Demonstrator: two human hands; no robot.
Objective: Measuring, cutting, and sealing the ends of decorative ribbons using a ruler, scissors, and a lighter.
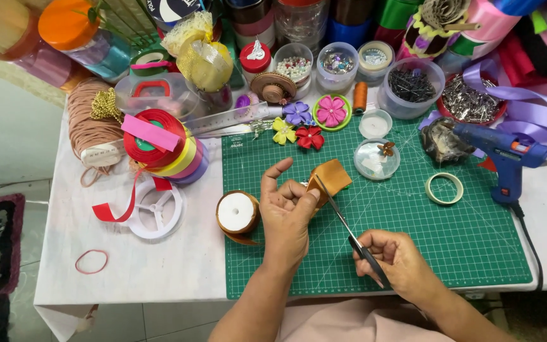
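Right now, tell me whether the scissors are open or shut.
Open: the scissors in the right hand show blades parted at the brown ribbon piece.

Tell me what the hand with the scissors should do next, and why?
Probably close the scissors to snip. The right hand holds their dark handles, the blades are open, and their tips already reach the folded brown ribbon piece that the left hand pinches above the green cutting mat. The ribbon looks held steady, so a small squeeze seems the likely move.
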